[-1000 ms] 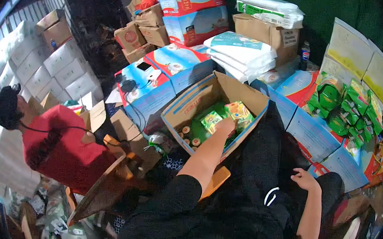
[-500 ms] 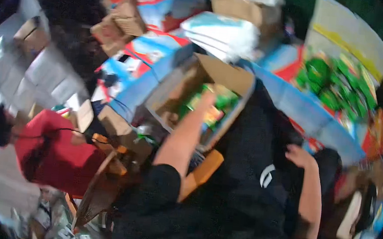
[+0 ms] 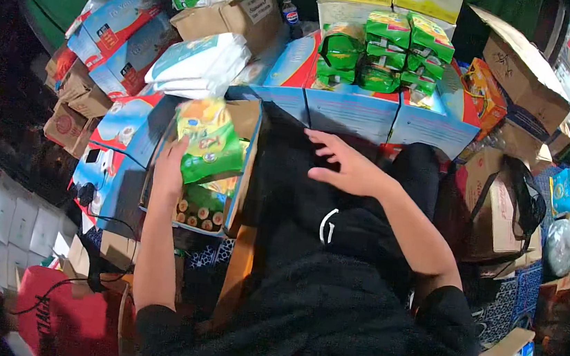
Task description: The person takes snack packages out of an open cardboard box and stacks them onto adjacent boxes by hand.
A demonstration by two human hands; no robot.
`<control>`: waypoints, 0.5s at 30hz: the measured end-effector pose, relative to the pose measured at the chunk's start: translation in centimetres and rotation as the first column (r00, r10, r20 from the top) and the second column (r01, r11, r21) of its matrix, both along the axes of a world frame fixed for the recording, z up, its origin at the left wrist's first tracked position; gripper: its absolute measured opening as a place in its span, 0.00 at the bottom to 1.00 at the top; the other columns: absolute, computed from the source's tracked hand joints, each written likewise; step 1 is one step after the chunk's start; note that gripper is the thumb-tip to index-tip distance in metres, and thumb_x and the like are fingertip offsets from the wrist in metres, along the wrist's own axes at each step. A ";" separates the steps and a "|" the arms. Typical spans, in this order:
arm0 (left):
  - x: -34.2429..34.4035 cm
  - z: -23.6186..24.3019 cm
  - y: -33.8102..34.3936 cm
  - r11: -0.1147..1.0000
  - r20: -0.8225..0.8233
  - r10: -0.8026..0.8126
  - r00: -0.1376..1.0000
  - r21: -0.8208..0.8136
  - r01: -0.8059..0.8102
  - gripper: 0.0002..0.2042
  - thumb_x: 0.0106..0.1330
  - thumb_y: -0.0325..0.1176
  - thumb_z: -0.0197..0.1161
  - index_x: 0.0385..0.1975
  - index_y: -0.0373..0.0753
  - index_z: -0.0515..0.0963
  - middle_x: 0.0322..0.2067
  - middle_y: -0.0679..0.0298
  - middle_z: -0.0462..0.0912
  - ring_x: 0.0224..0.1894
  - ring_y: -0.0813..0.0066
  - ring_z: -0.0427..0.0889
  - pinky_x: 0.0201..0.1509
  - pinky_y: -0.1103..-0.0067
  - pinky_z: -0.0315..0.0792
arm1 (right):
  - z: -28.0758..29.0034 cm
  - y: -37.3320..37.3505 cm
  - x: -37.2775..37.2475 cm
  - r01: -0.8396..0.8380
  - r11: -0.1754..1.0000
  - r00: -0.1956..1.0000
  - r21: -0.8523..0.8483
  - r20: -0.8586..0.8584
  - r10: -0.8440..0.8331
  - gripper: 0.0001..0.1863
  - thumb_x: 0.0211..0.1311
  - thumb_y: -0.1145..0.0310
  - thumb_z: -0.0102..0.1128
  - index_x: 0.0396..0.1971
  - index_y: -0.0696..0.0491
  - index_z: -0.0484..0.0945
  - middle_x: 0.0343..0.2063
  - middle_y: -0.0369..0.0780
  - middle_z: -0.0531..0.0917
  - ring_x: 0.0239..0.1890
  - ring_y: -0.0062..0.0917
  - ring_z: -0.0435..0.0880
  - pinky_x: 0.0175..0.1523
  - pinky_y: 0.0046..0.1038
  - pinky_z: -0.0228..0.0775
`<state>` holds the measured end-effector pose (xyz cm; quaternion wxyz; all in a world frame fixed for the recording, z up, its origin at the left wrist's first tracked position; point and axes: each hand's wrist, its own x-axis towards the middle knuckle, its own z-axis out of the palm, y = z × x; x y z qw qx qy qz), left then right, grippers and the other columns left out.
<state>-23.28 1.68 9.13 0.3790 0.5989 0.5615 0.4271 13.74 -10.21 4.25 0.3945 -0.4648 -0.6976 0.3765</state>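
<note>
My left hand (image 3: 172, 159) grips the left edge of a green and yellow packet (image 3: 213, 149), lifted over an open cardboard box (image 3: 244, 112). Inside that box lie other green and yellow packets (image 3: 220, 186) and, along its near side, several round brown-ended items (image 3: 197, 217) whose kind I cannot make out. Over my lap hovers my right hand (image 3: 345, 163), its fingers apart and nothing in it. Several stacked green packets (image 3: 385, 49) stand on blue and red boxes (image 3: 351, 112) beyond it.
White plastic-wrapped packs (image 3: 200, 61) sit at the far left beside blue boxes (image 3: 114, 181). A person in a red shirt (image 3: 69, 315) is at the lower left. On the right stand a cardboard box with a black bag (image 3: 497, 207) and an open carton (image 3: 528, 82).
My left hand has risen out of the box with a packet. My right hand has moved forward and inward over my lap. The view has turned to the right.
</note>
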 end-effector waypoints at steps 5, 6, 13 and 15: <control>8.1 3.4 -1.4 0.932 0.191 -0.360 0.913 0.024 0.362 0.28 0.75 0.51 0.57 0.57 0.26 0.78 0.51 0.56 0.84 0.52 0.74 0.81 0.60 0.79 0.70 | 6.3 -3.2 -3.2 0.017 0.953 0.999 0.301 0.042 -0.031 0.51 0.63 0.53 0.72 0.78 0.49 0.50 0.72 0.50 0.59 0.72 0.43 0.66 0.73 0.41 0.62; 11.0 4.6 -2.1 0.904 0.146 -0.426 0.893 0.088 0.417 0.29 0.76 0.52 0.56 0.57 0.26 0.78 0.53 0.55 0.84 0.53 0.75 0.81 0.61 0.80 0.69 | 6.8 -3.5 -2.9 0.088 0.914 0.994 0.396 0.032 -0.109 0.50 0.63 0.51 0.71 0.77 0.50 0.51 0.70 0.52 0.61 0.72 0.46 0.63 0.75 0.40 0.59; 22.0 8.5 -2.0 0.794 0.145 -0.542 0.827 0.411 0.448 0.25 0.80 0.51 0.51 0.54 0.32 0.77 0.48 0.57 0.82 0.53 0.71 0.79 0.61 0.74 0.69 | 7.5 1.4 3.6 0.568 0.654 0.822 0.499 -0.323 -0.469 0.30 0.61 0.70 0.73 0.61 0.53 0.69 0.58 0.43 0.73 0.60 0.33 0.76 0.63 0.37 0.71; 23.7 8.6 -1.1 0.717 0.035 -0.545 0.838 0.537 0.444 0.24 0.80 0.49 0.51 0.56 0.32 0.74 0.49 0.53 0.81 0.54 0.64 0.79 0.63 0.71 0.70 | 8.8 2.9 5.7 0.627 0.580 0.770 0.520 -0.300 -0.563 0.29 0.62 0.70 0.71 0.62 0.52 0.69 0.58 0.43 0.74 0.58 0.32 0.76 0.61 0.36 0.72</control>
